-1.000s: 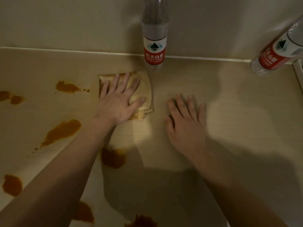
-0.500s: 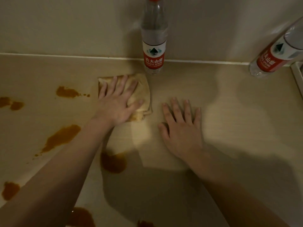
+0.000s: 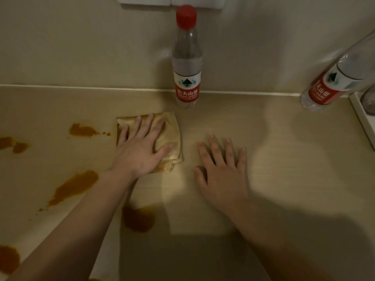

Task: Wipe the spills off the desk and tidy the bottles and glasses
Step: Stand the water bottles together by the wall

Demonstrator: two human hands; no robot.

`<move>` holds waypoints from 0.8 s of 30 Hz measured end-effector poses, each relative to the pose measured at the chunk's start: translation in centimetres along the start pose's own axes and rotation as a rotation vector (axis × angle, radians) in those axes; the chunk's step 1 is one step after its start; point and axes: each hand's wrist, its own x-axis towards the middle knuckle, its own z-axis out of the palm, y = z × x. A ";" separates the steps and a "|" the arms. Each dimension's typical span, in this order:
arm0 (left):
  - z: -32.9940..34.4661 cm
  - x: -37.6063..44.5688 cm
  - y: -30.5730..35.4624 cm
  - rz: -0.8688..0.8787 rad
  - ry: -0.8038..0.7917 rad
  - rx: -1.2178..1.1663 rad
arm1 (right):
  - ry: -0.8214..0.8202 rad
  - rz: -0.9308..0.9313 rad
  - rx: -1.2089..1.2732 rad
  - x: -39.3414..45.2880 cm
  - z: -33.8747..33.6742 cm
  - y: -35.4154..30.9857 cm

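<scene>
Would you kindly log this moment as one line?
left hand presses folded stained cloth | right hand flat on beige desk | orange spills remain

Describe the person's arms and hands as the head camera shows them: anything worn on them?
Both forearms are bare as far as the frame shows, no sleeves in view. The left hand and right hand wear no gloves; no watch, bracelet or ring is visible. Lighting is dim.
</scene>
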 end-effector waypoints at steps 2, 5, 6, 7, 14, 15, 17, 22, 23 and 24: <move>-0.6 0.1 0.5 0.005 0.071 -0.070 | 0.006 0.004 0.041 0.0 -0.7 0.1; -1.6 0.6 1.0 -0.006 0.197 -0.212 | 0.071 0.035 0.147 0.8 -2.6 0.2; -2.0 0.9 1.1 -0.009 0.234 -0.258 | 0.104 0.049 0.179 1.4 -3.3 0.2; -2.4 1.2 1.3 -0.015 0.266 -0.286 | 0.134 0.061 0.210 2.0 -4.0 0.4; -3.6 3.3 3.7 -0.102 0.302 -0.291 | 0.232 0.079 0.279 7.5 -7.9 2.0; -3.8 3.8 4.0 -0.107 0.304 -0.297 | 0.227 0.079 0.270 8.3 -8.3 2.4; -4.2 4.5 4.3 -0.131 0.289 -0.325 | 0.203 0.062 0.267 9.8 -8.6 2.8; -4.6 5.7 4.4 -0.139 0.211 -0.388 | 0.183 0.011 0.334 12.2 -8.2 3.4; -4.6 6.3 4.5 -0.127 0.208 -0.397 | 0.199 0.000 0.342 12.9 -8.1 3.4; -4.5 6.6 4.7 -0.115 0.203 -0.409 | 0.215 -0.012 0.344 13.3 -7.9 3.4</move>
